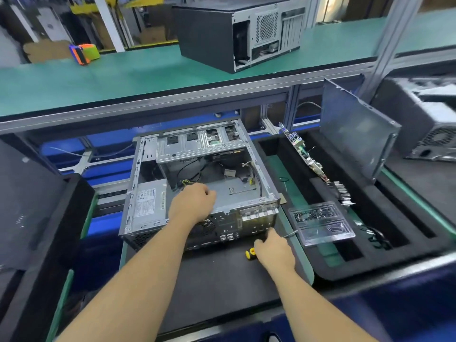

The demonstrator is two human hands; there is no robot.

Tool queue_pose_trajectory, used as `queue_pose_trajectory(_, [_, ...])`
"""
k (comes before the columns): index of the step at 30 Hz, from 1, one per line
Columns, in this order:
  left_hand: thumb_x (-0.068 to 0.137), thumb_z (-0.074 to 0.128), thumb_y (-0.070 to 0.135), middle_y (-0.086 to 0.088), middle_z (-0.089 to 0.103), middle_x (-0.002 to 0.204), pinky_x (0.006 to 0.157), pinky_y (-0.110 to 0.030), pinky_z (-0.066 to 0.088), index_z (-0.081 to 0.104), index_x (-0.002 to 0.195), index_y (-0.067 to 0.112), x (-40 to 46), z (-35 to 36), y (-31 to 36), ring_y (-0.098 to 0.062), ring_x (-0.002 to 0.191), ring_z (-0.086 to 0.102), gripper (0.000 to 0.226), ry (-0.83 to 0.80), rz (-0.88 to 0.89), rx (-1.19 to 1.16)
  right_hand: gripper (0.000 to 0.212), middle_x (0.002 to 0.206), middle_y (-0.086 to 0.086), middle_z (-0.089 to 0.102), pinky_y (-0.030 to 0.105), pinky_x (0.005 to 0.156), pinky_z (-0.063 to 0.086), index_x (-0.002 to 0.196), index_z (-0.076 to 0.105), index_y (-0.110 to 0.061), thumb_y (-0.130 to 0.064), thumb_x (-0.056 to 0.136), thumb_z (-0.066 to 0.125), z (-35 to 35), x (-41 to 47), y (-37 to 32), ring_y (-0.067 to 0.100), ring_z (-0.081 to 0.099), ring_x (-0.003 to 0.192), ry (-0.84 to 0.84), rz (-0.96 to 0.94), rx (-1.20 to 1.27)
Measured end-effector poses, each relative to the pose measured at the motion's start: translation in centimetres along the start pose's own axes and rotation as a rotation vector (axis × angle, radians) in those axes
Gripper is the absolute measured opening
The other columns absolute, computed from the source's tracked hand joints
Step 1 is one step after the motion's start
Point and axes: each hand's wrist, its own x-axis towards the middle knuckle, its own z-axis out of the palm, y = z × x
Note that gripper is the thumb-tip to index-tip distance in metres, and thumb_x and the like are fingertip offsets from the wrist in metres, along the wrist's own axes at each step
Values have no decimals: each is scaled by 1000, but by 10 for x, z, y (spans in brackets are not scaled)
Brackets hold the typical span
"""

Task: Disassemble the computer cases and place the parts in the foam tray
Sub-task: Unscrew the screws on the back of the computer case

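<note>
An open case lies on its side on a black mat at the centre of the bench, its inside bared upward. A grey power supply sits in its 8 o'clock corner, a drive cage runs along its 12 o'clock edge, and loose wires trail across the floor of the shell.

The left hand reaches over the case's near wall, fingers curled down inside; what they close on, if anything, I cannot tell. The right hand rests on the mat at the case's 5 o'clock corner, fingers clamped on a screwdriver whose yellow butt pokes out at 9 o'clock and whose thin shaft points to 2 o'clock.

At 3 o'clock from the case lies the foam tray. In it a motherboard stands on edge in a slot, a side panel leans upright, and a clear plastic blister lies across the near end.

On the green shelf at 12 o'clock stands a second case; a third sits at 2 o'clock.
</note>
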Motion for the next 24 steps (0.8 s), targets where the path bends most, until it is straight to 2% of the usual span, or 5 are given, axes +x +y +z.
queue_pose_trajectory(5, [92, 41, 32, -2, 66, 69, 61, -29, 50, 56, 72, 13, -2, -1, -3, -23, 67, 63, 31, 19, 15, -26, 5, 76, 6, 66, 38, 66, 53, 88, 57, -22, -19, 86, 55, -19, 1, -3, 34, 62, 79, 334, -38, 384])
queue_pose_trajectory(13, [96, 48, 31, 5, 63, 79, 58, -28, 41, 61, 85, 23, 9, -20, -21, -20, 73, 58, 19, 143, 47, -103, 50, 84, -8, 56, 26, 59, 40, 137, 39, -29, -14, 93, 57, -89, -6, -58, 14, 55, 72, 698, -464, 612])
queue_pose_trajectory(17, [98, 44, 36, 2, 68, 93, 81, -38, 45, 66, 94, 22, 25, -55, -58, -26, 88, 60, 26, 158, 110, 216, 24, 91, -8, 52, 29, 73, 40, 117, 66, -13, -13, 92, 67, -86, -8, -118, 14, 52, 84, 595, -761, 407])
queue_pose_trajectory(20, [101, 41, 36, 5, 72, 107, 91, -38, 41, 74, 98, 23, 22, -58, -87, -23, 99, 62, 35, 132, 195, 273, 19, 84, -7, 59, 33, 63, 39, 115, 60, -21, -33, 101, 55, -52, -15, -135, 19, 56, 78, 321, -766, 286])
queue_pose_trajectory(24, [107, 32, 46, 15, 41, 158, 119, -46, 26, 69, 128, 37, 14, -35, -102, -21, 147, 30, 43, 6, 244, 296, 31, 76, -3, 66, 32, 47, 33, 122, 52, -27, -49, 103, 40, -22, -13, -133, 25, 58, 63, 434, -737, -7])
